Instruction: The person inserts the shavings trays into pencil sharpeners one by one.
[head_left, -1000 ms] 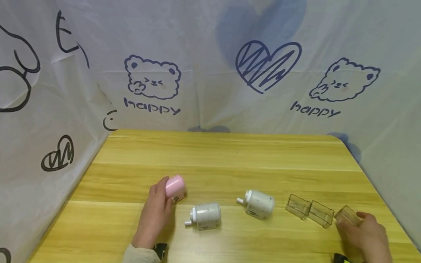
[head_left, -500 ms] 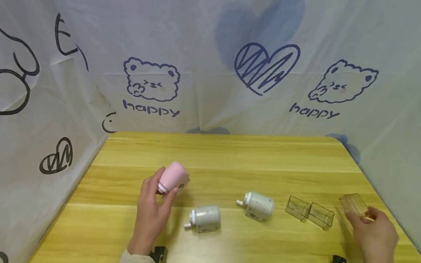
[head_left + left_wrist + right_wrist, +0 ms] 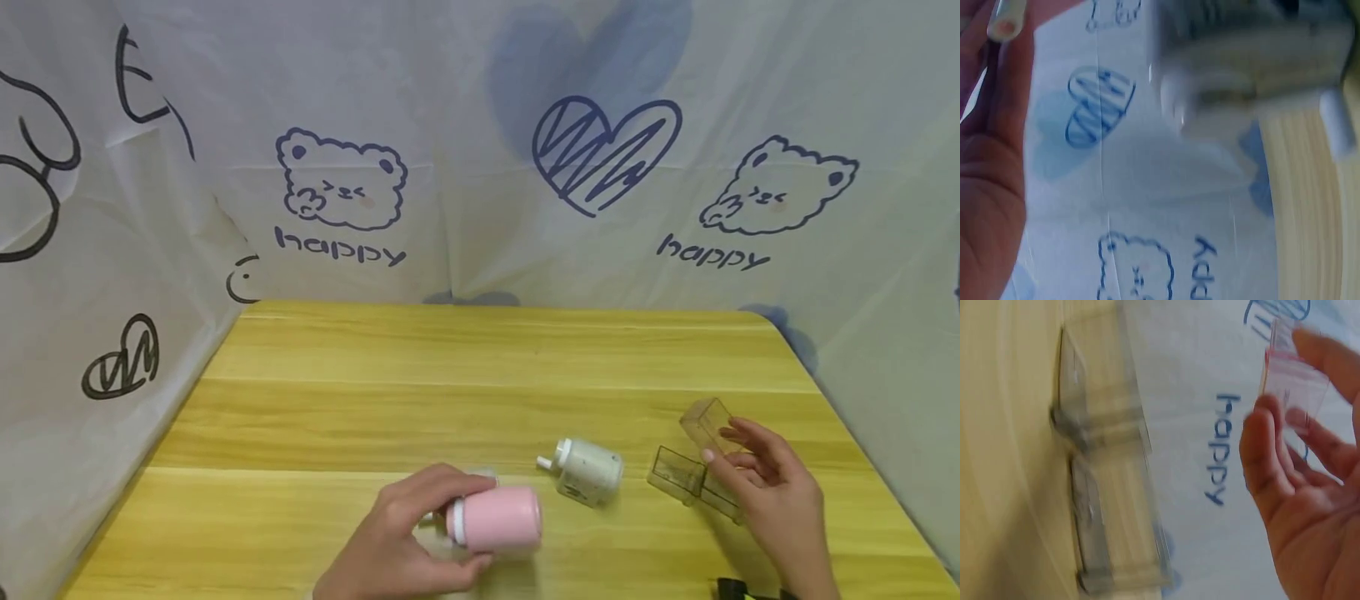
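My left hand [image 3: 401, 537] grips a pink crank pencil sharpener [image 3: 501, 518] by its white-collared end, thumb and fingers on either side. It hangs in front of one grey sharpener, mostly hiding it in the head view; that grey sharpener [image 3: 1241, 56] shows blurred in the left wrist view. Another grey sharpener [image 3: 591, 472] lies on its side to the right, its white crank knob pointing left. My right hand [image 3: 780, 492] pinches a clear, open shavings drawer [image 3: 703, 419] above the table. Below it lie two more clear drawers [image 3: 677, 473], end to end, one partly covered by the hand.
The wooden table [image 3: 480, 358] has a back edge against a white cloth [image 3: 465, 108] with bear and heart drawings. More cloth hangs at the left and right sides.
My left hand has lifted the pink sharpener and carried it right and nearer, over the left grey one. My right hand has raised a drawer and moved it left, above the other two.
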Demonstrator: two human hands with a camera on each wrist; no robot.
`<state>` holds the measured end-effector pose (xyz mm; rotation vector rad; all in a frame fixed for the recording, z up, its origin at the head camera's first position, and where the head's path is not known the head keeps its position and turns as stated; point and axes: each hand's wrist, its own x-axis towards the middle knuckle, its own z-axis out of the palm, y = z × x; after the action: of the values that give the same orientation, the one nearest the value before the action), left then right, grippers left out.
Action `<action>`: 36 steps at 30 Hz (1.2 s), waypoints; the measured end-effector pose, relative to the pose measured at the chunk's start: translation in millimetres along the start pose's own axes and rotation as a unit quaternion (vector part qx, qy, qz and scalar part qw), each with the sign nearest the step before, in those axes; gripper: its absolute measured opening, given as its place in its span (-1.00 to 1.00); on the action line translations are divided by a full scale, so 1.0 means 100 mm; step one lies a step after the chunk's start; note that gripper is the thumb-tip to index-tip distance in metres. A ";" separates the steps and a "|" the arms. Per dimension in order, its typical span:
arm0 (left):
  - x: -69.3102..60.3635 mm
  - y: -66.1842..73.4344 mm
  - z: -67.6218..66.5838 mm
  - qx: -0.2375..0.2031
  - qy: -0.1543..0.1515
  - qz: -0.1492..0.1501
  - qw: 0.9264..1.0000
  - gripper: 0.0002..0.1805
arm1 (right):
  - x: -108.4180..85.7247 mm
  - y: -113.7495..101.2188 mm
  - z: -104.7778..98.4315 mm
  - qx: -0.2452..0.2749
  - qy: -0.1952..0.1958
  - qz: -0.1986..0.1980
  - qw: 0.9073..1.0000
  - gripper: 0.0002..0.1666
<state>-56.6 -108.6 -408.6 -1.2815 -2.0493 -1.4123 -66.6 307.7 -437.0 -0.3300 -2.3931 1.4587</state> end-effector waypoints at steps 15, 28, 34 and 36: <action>-0.01 0.09 0.40 -0.011 -0.244 -0.218 0.945 -0.59 | -0.11 -0.03 0.13 0.178 -0.352 -0.063 0.917 -0.35; -0.01 0.10 0.43 0.044 -0.226 -0.278 0.933 -0.56 | -0.12 0.04 0.19 0.212 -0.499 -0.051 0.839 -0.37; -0.03 0.09 0.45 0.057 -0.225 -0.274 0.933 -0.54 | -0.14 0.02 0.24 0.189 -0.523 -0.020 0.831 -0.37; -0.03 0.08 0.45 0.060 -0.226 -0.277 0.932 -0.51 | -0.15 0.02 0.25 0.177 -0.533 -0.015 0.827 -0.37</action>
<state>-39.2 -69.9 -426.4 -1.0959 -2.9373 -1.2412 -62.7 282.5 -451.6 0.8449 -2.6762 2.4450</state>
